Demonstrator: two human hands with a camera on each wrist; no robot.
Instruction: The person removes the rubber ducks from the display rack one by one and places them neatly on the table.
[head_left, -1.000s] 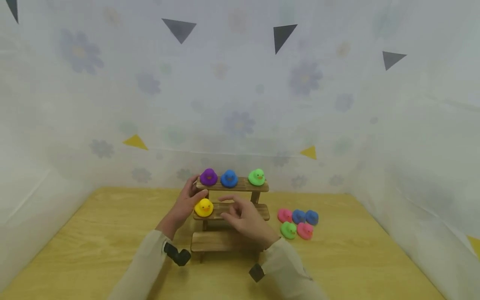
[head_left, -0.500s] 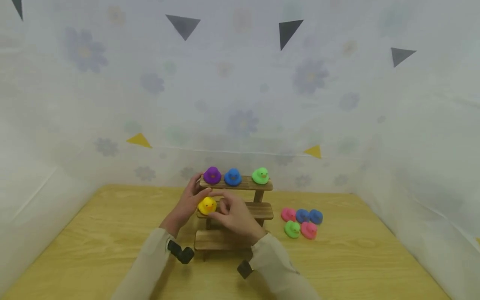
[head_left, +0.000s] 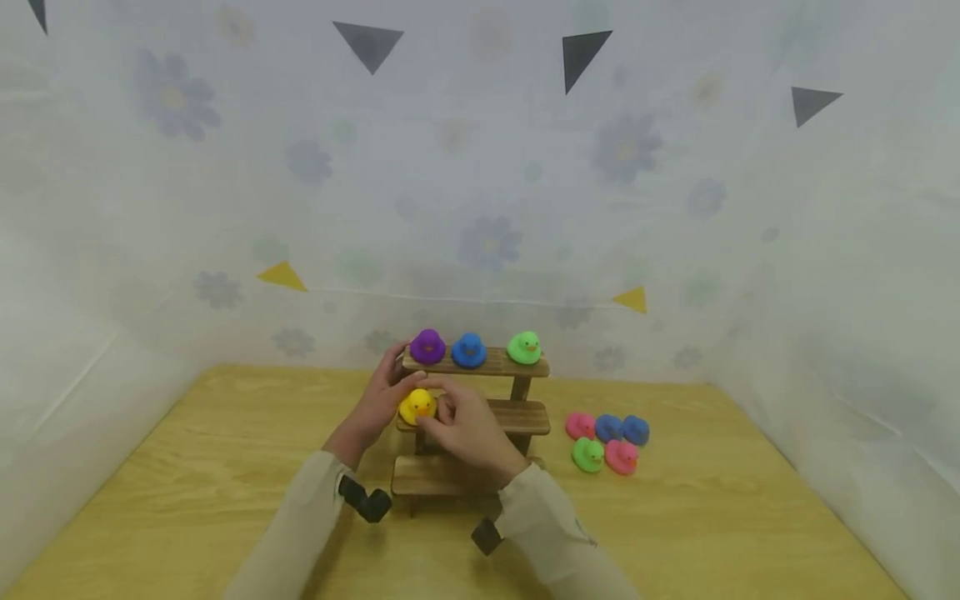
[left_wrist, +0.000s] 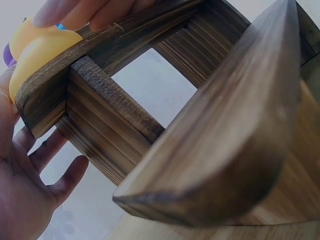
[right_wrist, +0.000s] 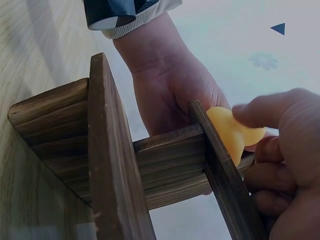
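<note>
In the head view, a yellow rubber duck (head_left: 417, 406) sits at the left end of the middle shelf of a small three-step wooden stand (head_left: 517, 415). My right hand (head_left: 472, 425) pinches this duck, thumb at its front and index finger reaching over behind it. At the stand's left end is my left hand (head_left: 378, 408), its thumb close by the duck and its fingers reaching behind the shelves. The left wrist view shows those fingers (left_wrist: 70, 177) loosely extended. Purple (head_left: 427, 347), blue (head_left: 468, 351) and light green (head_left: 524, 347) ducks line the top shelf.
Right of the stand, a cluster of ducks lies on the wooden table (head_left: 712, 500): two pink, including one pink duck (head_left: 622, 457), two blue, and a green duck (head_left: 588, 455). The stand's bottom step (head_left: 427, 477) is partly behind the right forearm. A patterned sheet (head_left: 480, 167) encloses the table.
My right hand has moved left along the middle shelf and taken hold of the yellow duck. My left hand keeps its place at the stand; the head view has shifted slightly.
</note>
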